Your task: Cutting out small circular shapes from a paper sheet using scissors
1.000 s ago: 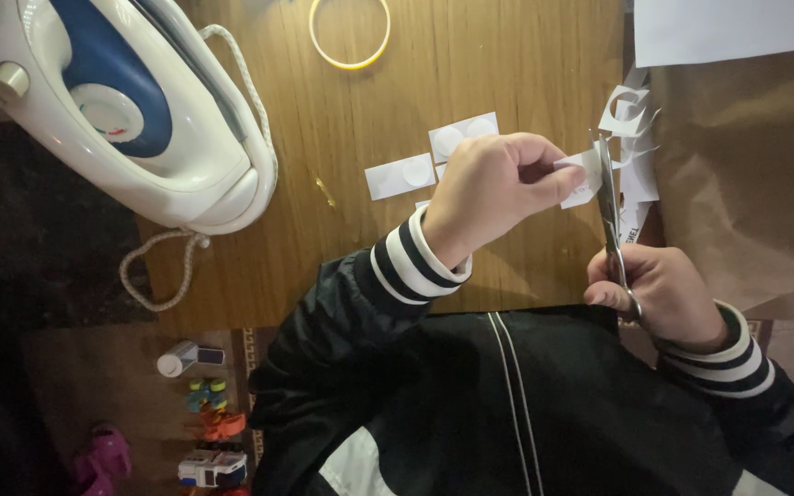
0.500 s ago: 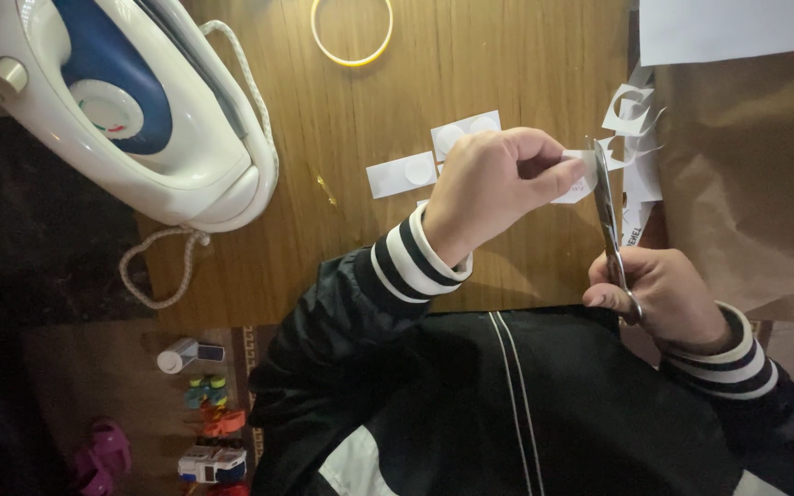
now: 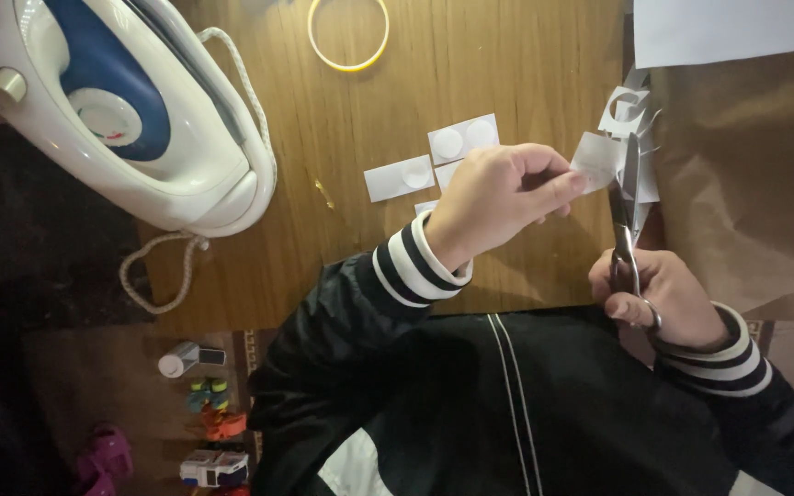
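The left hand (image 3: pixel 498 197) pinched a small white paper piece (image 3: pixel 596 158) over the wooden table's (image 3: pixel 526 83) right edge, while the right hand (image 3: pixel 659 296) gripped steel scissors (image 3: pixel 624 207), blades thin against the paper. White strips with round cut-outs (image 3: pixel 434 156) lay just beside; farther off sat a yellow ring (image 3: pixel 348 34) and a glossy white-and-blue iron (image 3: pixel 112 110).

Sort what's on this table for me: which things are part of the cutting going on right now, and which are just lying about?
In use:
left hand, pinching the small white paper piece
right hand, working the scissors
white offcuts by the blades

Lying about:
iron and its cord
yellow ring
white rectangles with round stickers
white sheet
brown paper
toys on the floor
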